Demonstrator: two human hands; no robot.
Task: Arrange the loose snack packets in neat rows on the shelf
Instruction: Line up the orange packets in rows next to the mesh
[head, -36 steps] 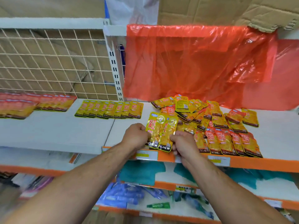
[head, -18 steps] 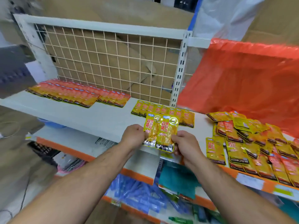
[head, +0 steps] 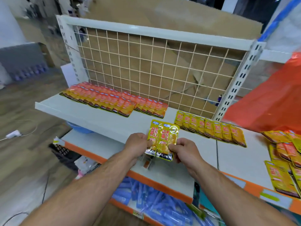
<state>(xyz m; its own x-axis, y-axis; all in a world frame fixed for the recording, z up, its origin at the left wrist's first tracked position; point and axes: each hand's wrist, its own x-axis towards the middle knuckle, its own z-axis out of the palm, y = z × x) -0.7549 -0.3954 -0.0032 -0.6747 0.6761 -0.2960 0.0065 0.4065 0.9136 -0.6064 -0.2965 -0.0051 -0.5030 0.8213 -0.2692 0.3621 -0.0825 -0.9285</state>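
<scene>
1. At the far left of the white shelf (head: 91, 114), orange-red packets (head: 104, 99) lie in two overlapping rows, one in front of the other, against the wire grid back (head: 154, 70). They are too blurred and too overlapped to count.
2. The left hand (head: 138, 145) has its fingers curled round the left edge of the held packets (head: 164, 139).
3. Two yellow packet faces show in that bunch, side by side and upright, raised just above the front part of the shelf. Whether more sit behind them cannot be told.
4. The right hand (head: 185, 150) pinches the bunch's lower right edge, thumb on the front.
5. Just right of the bunch, and further back, a neat row of yellow packets (head: 210, 130) lies flat on the shelf. Eight show, each overlapping the next.
6. At the far right lies a loose heap of packets (head: 286, 154), yellow and orange-red mixed. The frame edge cuts it off, so no count can be given.
7. Above the heap hangs one orange plastic sheet (head: 268, 98).
8. On the lower shelf, below the hands, lie many blue packets (head: 154, 204).
</scene>
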